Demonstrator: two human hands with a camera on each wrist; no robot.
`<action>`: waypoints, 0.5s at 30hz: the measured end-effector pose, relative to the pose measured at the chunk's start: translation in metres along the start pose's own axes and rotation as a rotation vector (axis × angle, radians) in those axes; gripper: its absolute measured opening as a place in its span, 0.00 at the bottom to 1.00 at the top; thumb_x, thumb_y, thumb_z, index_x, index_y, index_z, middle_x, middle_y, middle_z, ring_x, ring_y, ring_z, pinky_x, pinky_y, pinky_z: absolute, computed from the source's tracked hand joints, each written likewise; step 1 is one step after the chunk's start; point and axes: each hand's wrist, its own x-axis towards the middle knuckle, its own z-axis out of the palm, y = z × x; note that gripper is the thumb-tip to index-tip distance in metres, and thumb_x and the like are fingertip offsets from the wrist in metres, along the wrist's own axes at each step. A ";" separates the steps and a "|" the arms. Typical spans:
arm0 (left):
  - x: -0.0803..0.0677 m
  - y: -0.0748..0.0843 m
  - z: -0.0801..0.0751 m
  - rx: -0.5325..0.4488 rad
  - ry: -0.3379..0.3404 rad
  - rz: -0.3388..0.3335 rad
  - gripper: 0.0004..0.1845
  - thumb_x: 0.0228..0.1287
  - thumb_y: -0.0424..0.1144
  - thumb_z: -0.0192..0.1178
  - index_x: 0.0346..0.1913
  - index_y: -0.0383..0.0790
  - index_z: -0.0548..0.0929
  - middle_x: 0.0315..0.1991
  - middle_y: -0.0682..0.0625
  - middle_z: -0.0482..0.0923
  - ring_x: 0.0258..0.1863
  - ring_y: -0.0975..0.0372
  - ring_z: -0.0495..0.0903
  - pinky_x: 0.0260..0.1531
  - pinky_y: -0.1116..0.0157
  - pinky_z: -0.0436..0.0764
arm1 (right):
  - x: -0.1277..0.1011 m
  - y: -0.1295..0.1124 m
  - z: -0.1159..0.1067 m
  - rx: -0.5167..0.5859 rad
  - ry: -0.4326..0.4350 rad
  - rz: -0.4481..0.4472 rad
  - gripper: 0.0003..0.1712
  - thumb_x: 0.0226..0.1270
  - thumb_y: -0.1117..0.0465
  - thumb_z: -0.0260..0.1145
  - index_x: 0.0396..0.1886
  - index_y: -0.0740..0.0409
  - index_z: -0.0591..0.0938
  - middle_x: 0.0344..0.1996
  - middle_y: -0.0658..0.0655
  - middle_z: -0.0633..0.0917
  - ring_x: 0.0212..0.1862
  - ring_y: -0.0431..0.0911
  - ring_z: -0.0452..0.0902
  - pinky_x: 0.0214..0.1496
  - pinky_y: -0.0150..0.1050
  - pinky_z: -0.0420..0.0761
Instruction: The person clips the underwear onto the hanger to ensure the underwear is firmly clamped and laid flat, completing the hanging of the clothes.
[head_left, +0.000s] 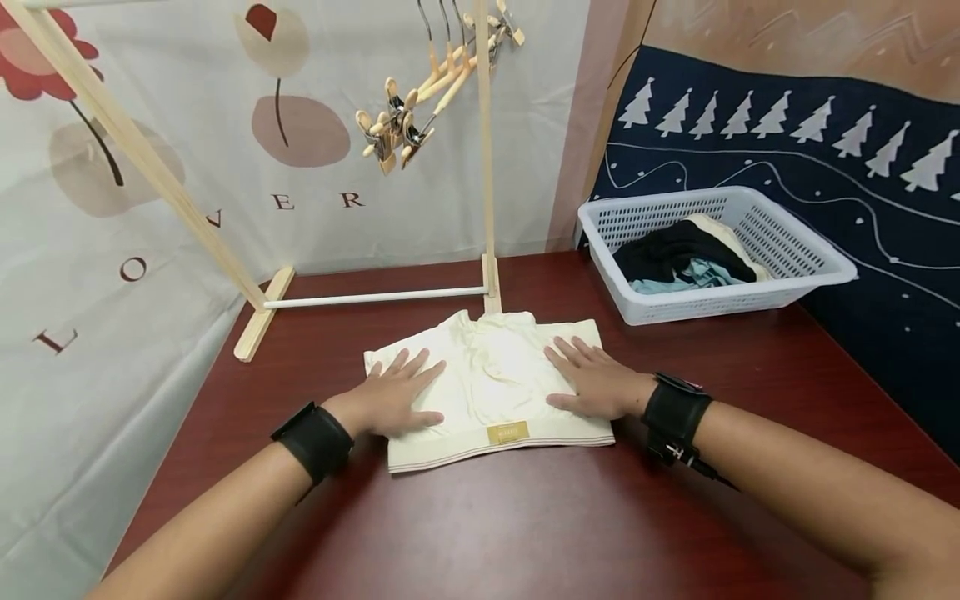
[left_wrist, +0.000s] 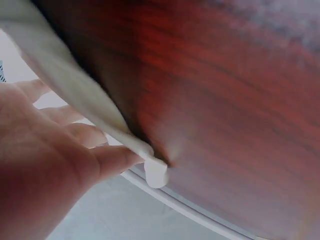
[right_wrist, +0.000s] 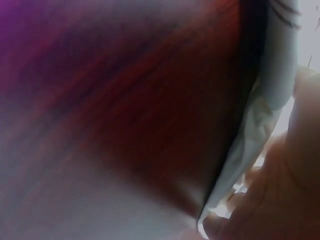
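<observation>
**Ana:** Where are your hands right now?

**Ben:** Both of your hands lie flat on the cream shorts (head_left: 491,379). Your left hand (head_left: 395,400) presses the left half. Your right hand (head_left: 592,385) presses the right half. The fingers are straight and spread out. They hold nothing. They only push down on the cloth.

**Ana:** And where are the shorts?

**Ben:** They lie flat on the dark red tabletop (head_left: 525,525), right in front of you. The waistband with its little gold label (head_left: 507,432) is the edge nearest to you. The leg ends point away, toward the wooden drying rack (head_left: 483,167). The far edge of the cloth almost touches the foot of the rack.

**Ana:** Which way do the shorts run?

**Ben:** Their long side runs from your left to your right. So each hand has its own half under it, and the middle of the cloth lies bare between your two hands. No hand is nearer than the other. I think any fold or lift would start from where your hands already are.

**Ana:** What else is around?

**Ben:** Wooden clip hangers (head_left: 420,100) hang from the top of the rack, above and behind the shorts. A white plastic basket (head_left: 810,250) sits to your right, closer to your right hand. It holds dark and light blue clothes (head_left: 686,258). The wrist views are blurry. They show only a cloth edge, the red wood and part of each hand.
</observation>
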 end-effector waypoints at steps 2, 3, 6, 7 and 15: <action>0.000 -0.001 0.001 0.002 0.000 -0.001 0.46 0.68 0.67 0.53 0.81 0.54 0.47 0.82 0.42 0.38 0.80 0.40 0.35 0.71 0.31 0.41 | -0.001 0.000 0.001 0.006 0.005 -0.008 0.50 0.74 0.34 0.52 0.81 0.57 0.47 0.81 0.63 0.43 0.81 0.65 0.33 0.78 0.66 0.42; 0.000 -0.002 0.002 0.003 -0.001 0.004 0.46 0.68 0.66 0.53 0.81 0.54 0.47 0.82 0.42 0.39 0.80 0.40 0.35 0.71 0.31 0.41 | -0.001 0.000 0.002 0.004 0.003 -0.009 0.50 0.74 0.34 0.51 0.81 0.56 0.46 0.81 0.63 0.42 0.81 0.65 0.33 0.78 0.65 0.42; 0.002 -0.009 -0.004 -0.009 0.057 0.043 0.41 0.69 0.63 0.55 0.79 0.49 0.58 0.80 0.41 0.51 0.80 0.43 0.47 0.73 0.36 0.51 | -0.001 0.002 0.006 -0.001 0.005 -0.011 0.49 0.74 0.33 0.50 0.82 0.55 0.45 0.81 0.61 0.40 0.81 0.63 0.31 0.78 0.65 0.41; 0.004 -0.012 -0.010 -0.025 0.101 0.057 0.38 0.70 0.61 0.55 0.77 0.46 0.63 0.77 0.41 0.58 0.78 0.44 0.54 0.72 0.39 0.56 | 0.000 0.003 0.007 -0.002 0.007 -0.012 0.49 0.74 0.33 0.49 0.82 0.54 0.44 0.81 0.60 0.40 0.81 0.63 0.31 0.78 0.64 0.41; 0.001 -0.018 -0.157 -0.410 0.593 -0.022 0.21 0.79 0.50 0.46 0.55 0.40 0.83 0.51 0.43 0.83 0.50 0.54 0.81 0.52 0.55 0.78 | -0.005 0.002 0.008 0.005 0.051 -0.016 0.49 0.75 0.34 0.50 0.81 0.56 0.47 0.81 0.62 0.42 0.81 0.64 0.33 0.78 0.66 0.41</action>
